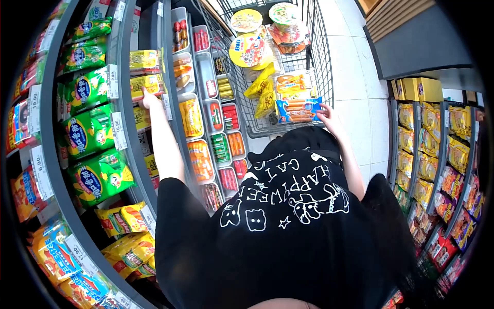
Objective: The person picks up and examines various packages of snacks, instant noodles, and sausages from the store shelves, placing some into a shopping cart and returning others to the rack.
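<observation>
My left hand [150, 100] reaches to the shelf at left, its fingers closed on the edge of a yellow packet [145, 82]. Another yellow packet [144, 59] lies just beyond it on the same shelf. Over the near end of the cart, my right hand [327, 116] grips the right end of a blue-edged pack of sausages [300, 109]. An orange-and-yellow pack [291, 82] lies right behind that pack. Beside them in the cart are yellow bags [263, 95], and farther in sit round instant noodle tubs [248, 50].
The wire shopping cart [329, 67] stands in front of me on a tiled floor [355, 67]. Trays of wrapped sausages [192, 117] run between shelf and cart. Green snack bags [88, 133] fill the left shelves. More shelves with yellow bags [428, 141] stand at right.
</observation>
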A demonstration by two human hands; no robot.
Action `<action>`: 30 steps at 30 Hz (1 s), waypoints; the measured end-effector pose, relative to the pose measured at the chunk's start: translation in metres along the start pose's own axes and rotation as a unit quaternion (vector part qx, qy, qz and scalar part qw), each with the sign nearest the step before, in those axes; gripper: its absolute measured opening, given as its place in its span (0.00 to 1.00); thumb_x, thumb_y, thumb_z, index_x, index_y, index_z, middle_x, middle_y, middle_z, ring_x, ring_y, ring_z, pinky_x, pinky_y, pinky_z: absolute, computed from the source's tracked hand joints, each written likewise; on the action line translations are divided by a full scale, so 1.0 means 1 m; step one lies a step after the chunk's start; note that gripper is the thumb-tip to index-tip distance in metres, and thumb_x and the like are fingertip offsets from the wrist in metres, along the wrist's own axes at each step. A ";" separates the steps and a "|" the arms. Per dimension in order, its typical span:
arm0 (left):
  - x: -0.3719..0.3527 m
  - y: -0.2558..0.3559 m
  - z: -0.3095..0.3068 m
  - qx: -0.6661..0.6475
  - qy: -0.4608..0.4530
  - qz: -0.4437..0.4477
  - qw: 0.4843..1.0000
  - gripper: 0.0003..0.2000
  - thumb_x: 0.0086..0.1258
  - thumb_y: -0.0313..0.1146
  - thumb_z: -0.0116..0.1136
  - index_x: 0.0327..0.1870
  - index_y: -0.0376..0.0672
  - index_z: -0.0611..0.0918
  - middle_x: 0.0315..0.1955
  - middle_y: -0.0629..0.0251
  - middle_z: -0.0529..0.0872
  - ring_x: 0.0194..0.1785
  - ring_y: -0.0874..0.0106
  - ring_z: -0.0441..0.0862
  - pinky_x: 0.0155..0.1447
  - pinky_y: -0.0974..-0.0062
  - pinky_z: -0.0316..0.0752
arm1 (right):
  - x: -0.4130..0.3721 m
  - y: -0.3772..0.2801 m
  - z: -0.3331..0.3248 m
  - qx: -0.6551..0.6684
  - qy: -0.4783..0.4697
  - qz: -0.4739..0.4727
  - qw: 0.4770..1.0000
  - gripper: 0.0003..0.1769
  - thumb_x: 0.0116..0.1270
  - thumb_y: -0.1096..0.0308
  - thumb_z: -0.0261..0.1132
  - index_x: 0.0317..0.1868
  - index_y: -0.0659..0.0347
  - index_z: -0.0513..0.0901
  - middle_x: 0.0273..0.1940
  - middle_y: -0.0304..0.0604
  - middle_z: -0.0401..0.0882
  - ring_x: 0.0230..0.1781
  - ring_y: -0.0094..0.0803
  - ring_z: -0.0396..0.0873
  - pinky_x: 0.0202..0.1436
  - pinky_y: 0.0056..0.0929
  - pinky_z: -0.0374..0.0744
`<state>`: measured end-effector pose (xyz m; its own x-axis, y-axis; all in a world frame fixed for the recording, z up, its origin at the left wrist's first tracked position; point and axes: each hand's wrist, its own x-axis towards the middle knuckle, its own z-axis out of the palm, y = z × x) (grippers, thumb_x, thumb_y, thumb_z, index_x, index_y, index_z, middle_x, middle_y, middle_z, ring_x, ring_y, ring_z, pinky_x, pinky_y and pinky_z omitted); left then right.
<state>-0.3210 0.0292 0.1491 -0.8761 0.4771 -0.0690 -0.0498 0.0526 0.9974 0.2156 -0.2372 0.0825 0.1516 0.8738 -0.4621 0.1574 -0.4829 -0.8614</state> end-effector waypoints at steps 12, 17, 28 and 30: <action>-0.191 0.017 -0.106 -0.006 -0.113 0.153 0.982 0.26 0.56 0.25 0.53 0.56 0.39 0.57 0.48 0.54 0.67 0.44 0.67 0.72 0.47 0.73 0.71 | 0.129 0.066 0.039 -0.480 -0.103 -0.041 0.870 0.42 0.38 0.61 0.66 0.57 0.62 0.59 0.51 0.52 0.67 0.53 0.45 0.64 0.55 0.34 0.66; -0.291 -0.023 -0.166 -0.032 -0.127 -0.004 0.991 0.20 0.57 0.18 0.45 0.52 0.37 0.61 0.44 0.55 0.71 0.43 0.68 0.74 0.42 0.78 0.73 | 0.124 0.068 0.058 -0.547 -0.146 -0.054 0.823 0.43 0.36 0.51 0.68 0.55 0.54 0.62 0.49 0.49 0.68 0.53 0.43 0.64 0.53 0.45 0.62; -0.365 -0.018 -0.186 0.014 -0.207 -0.089 0.974 0.12 0.58 0.20 0.44 0.44 0.34 0.70 0.36 0.60 0.77 0.37 0.74 0.77 0.41 0.80 0.70 | 0.113 0.071 0.061 -0.622 -0.123 -0.125 0.763 0.49 0.37 0.52 0.70 0.57 0.65 0.57 0.44 0.53 0.68 0.47 0.47 0.66 0.49 0.38 0.68; -0.369 -0.021 -0.188 0.042 -0.264 -0.066 0.961 0.12 0.60 0.22 0.44 0.46 0.36 0.69 0.37 0.61 0.77 0.39 0.74 0.77 0.42 0.81 0.69 | 0.109 0.049 0.064 -0.618 -0.172 -0.089 0.762 0.49 0.37 0.54 0.69 0.58 0.65 0.56 0.45 0.53 0.68 0.48 0.47 0.66 0.50 0.36 0.68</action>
<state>-0.0864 -0.3128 0.1579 -0.4989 0.8385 -0.2193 -0.0858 0.2040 0.9752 0.1780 -0.1619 -0.0238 -0.2112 0.7921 -0.5727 0.9765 0.1452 -0.1592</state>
